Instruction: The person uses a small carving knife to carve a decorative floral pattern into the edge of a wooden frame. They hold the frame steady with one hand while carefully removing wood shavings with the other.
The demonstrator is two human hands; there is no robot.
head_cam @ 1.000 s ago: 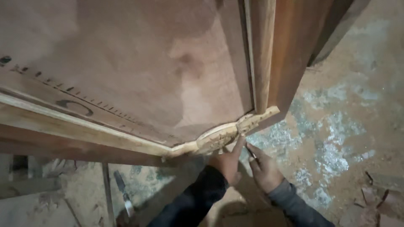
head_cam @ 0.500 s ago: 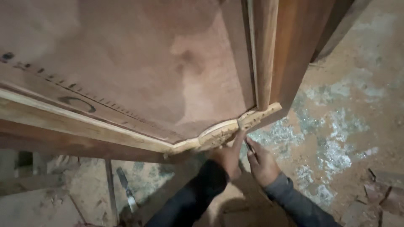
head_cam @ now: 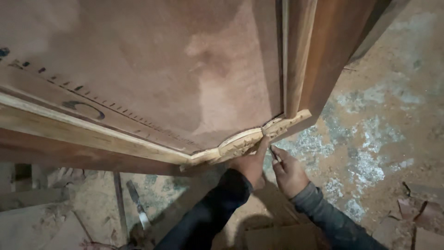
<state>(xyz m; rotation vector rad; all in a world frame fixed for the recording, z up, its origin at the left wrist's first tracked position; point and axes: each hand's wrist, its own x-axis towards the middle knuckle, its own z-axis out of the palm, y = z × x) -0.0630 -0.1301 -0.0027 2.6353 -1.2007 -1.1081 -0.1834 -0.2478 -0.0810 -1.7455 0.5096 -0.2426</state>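
A large reddish-brown wooden panel (head_cam: 152, 60) with a darker frame (head_cam: 333, 51) fills the upper view. A pale carved corner moulding (head_cam: 245, 141) lies along its lower corner and joins a long pale strip (head_cam: 92, 134). My left hand (head_cam: 249, 165), in a dark sleeve, presses against the carved moulding from below with a finger on its edge. My right hand (head_cam: 289, 172), in a grey sleeve, is just right of it and pinches a small thin dark tool (head_cam: 274, 153) pointed at the joint in the moulding.
A chisel-like tool (head_cam: 138, 203) lies on the dusty floor at the lower left, beside wood offcuts (head_cam: 32, 199). The floor (head_cam: 384, 139) to the right is patchy concrete with sawdust. Wood scraps (head_cam: 416, 208) sit at the lower right.
Both hands have stayed at the carved corner. My right hand has edged slightly closer to the moulding's joint. The view has shifted a little.
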